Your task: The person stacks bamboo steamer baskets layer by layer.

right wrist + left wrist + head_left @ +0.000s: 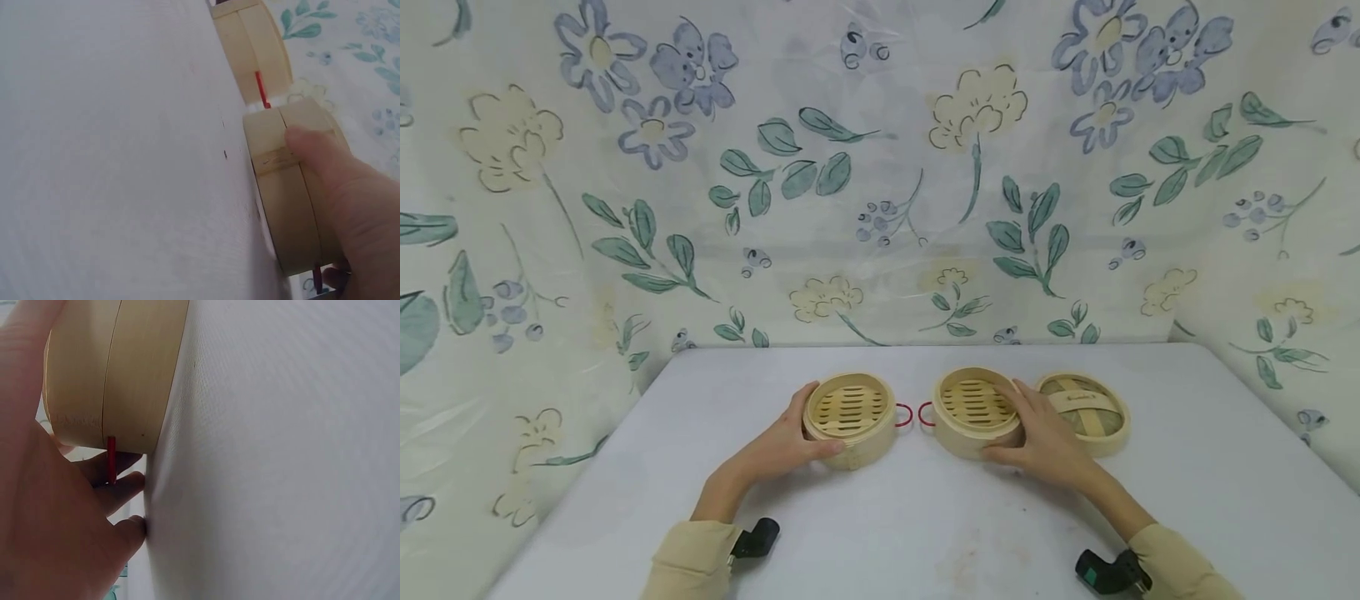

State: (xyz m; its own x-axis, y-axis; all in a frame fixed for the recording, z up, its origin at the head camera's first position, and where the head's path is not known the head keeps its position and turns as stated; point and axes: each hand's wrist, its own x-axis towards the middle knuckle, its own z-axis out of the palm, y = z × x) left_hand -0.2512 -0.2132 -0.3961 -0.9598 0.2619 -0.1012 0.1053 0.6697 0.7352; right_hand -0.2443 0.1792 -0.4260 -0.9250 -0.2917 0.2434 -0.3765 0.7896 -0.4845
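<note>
Two round bamboo steamer baskets with slatted floors stand side by side on the white table. My left hand [785,442] holds the left steamer basket [861,450] from its outer side, thumb along the front and fingers behind. My right hand [1047,437] grips the right steamer basket [958,440], fingers over its rim; in the right wrist view the thumb [306,142] presses on its wall. Red loop handles, a left one [904,415] and a right one [927,414], face each other across a narrow gap. In the left wrist view another red handle [111,459] shows near my fingers.
Just right of the right basket, partly behind my right hand, lies a round woven bamboo lid [1105,425] with a pale band across it. The white table [880,533] ends at a flower-printed cloth backdrop [880,208]. Dark wrist cameras hang below both forearms.
</note>
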